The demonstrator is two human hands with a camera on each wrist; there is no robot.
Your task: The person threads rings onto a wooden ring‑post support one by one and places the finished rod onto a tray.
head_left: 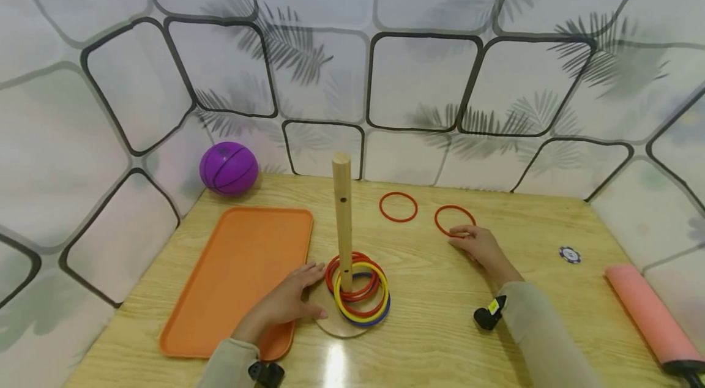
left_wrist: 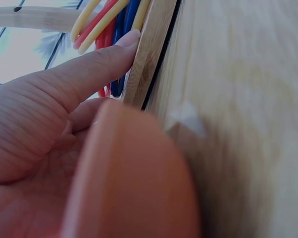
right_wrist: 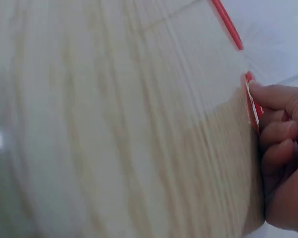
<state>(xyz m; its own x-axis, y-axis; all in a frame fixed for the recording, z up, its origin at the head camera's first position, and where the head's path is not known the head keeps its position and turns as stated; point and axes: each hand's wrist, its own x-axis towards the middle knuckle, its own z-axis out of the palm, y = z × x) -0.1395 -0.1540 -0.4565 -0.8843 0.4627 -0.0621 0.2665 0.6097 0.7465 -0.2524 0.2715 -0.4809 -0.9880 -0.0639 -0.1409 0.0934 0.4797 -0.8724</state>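
Observation:
My right hand (head_left: 478, 246) pinches the near edge of a red ring (head_left: 454, 206) at the table's back right. In the right wrist view, the thumb presses on that ring (right_wrist: 253, 96) and the other fingers are curled. A second red ring (head_left: 398, 194) lies to its left. With its fingers extended, my left hand (head_left: 286, 297) rests at the round wooden base (head_left: 341, 330) of an upright peg (head_left: 343, 216). Its thumb touches the base's edge in the left wrist view. Red, blue and yellow rings (head_left: 359, 319) lie overlapping around the peg's foot.
An orange tray (head_left: 237, 278) lies on the left, partly under my left hand and wrist. Behind it, a purple ball (head_left: 228, 169) sits against the patterned wall. At the right are a poker chip (head_left: 570, 254) and a pink cylinder (head_left: 652, 314) with a black end.

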